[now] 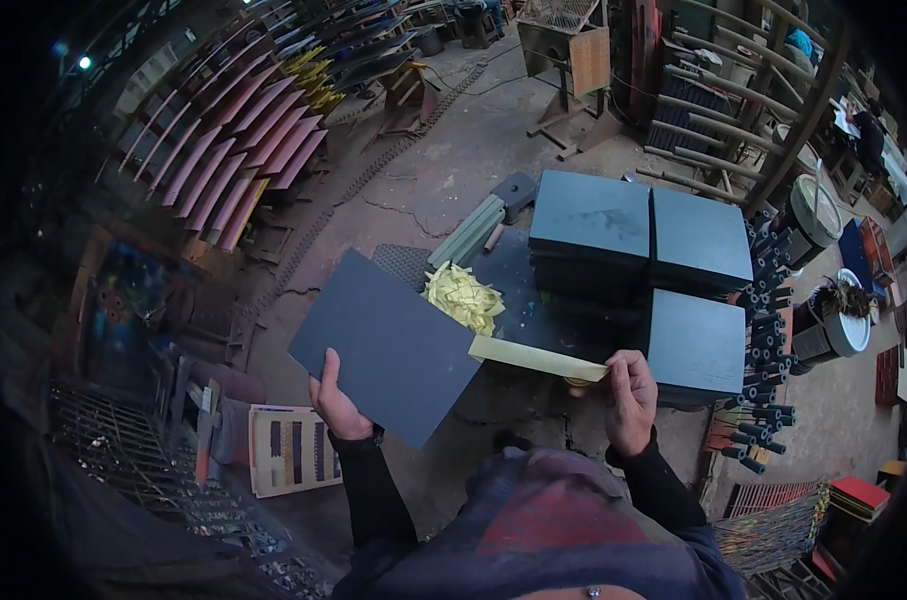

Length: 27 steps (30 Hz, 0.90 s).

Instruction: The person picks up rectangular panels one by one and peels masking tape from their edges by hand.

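Note:
My left hand (341, 402) grips a dark grey square panel (388, 345) by its lower left edge, thumb on the top face. Between the fingertips of my right hand (630, 400) is pinched one end of a pale yellow strip of masking tape (538, 358). The strip stretches across to the panel's right corner, where its other end meets the edge. Just beyond that corner lies a heap of crumpled yellow tape (463, 300). To the right of it stand stacks of similar grey panels (698, 235), the nearest one close to my right hand.
Dark tubes on pegs (768, 330) line the right side of the stacks. White buckets (816, 210) stand further right. Pink panels (243, 140) fill a rack at the upper left. A metal grate (143, 450) lies at the lower left, and a wooden rack (743, 90) rises behind.

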Available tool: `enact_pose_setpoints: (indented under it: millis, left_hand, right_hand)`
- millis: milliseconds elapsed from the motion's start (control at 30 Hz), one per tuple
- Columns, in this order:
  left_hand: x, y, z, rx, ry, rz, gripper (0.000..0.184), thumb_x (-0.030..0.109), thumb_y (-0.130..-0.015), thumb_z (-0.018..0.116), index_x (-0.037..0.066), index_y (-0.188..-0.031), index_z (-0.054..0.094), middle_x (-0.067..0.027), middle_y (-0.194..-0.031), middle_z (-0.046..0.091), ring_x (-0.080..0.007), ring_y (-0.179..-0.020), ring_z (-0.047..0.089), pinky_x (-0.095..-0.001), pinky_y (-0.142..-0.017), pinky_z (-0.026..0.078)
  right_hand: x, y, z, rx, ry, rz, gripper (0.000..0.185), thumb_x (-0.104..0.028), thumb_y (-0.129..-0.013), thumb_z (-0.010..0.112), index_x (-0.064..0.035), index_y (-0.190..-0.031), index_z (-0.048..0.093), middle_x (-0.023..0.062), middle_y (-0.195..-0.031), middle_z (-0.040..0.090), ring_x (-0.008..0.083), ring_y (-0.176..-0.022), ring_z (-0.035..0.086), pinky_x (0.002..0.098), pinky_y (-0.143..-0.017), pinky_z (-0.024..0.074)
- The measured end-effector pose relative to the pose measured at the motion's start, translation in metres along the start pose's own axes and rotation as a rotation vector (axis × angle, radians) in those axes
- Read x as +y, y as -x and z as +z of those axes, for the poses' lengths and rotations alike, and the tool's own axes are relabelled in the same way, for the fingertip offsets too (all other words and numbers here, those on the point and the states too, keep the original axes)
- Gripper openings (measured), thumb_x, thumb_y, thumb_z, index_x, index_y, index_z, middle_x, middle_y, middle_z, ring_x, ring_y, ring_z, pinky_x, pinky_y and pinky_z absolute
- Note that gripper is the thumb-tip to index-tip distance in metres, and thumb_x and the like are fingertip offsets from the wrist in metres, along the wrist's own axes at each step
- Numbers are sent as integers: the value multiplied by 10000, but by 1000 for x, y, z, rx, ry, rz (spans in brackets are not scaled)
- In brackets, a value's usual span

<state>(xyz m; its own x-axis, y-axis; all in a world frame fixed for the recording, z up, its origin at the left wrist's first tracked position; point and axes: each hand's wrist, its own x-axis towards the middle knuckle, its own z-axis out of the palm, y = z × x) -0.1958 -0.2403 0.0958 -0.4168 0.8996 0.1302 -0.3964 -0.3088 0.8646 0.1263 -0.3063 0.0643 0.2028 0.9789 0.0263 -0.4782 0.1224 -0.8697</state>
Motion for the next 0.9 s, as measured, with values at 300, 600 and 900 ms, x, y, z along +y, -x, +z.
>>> enact_pose_setpoints:
  millis: [300,600,900]
  left_hand:
    - [-18,-22,-71,145,-20,-128,418,191,-915,567,-64,-1234,480,-147,-1155,571,-252,-1010,586,-353,-865,474]
    - [7,-22,-161,423,-30,-61,410,197,-912,590,-53,-1223,494,-137,-1160,572,-255,-1008,586,-368,-851,492]
    - [43,-7,-227,603,-124,97,438,178,-903,607,-52,-1247,464,-147,-1203,549,-269,-1032,573,-388,-871,483]
  right_hand:
    - [42,-3,-3,-9,10,160,175,-207,-1005,419,-36,-1009,455,50,-905,505,144,-813,605,324,-684,588]
    - [96,-29,-27,101,170,120,183,-233,-1014,389,-55,-1026,430,51,-910,497,181,-777,619,298,-668,582]
    - [219,-136,3,203,830,-32,303,-301,-995,403,-19,-1040,504,186,-953,584,280,-902,584,379,-769,471]
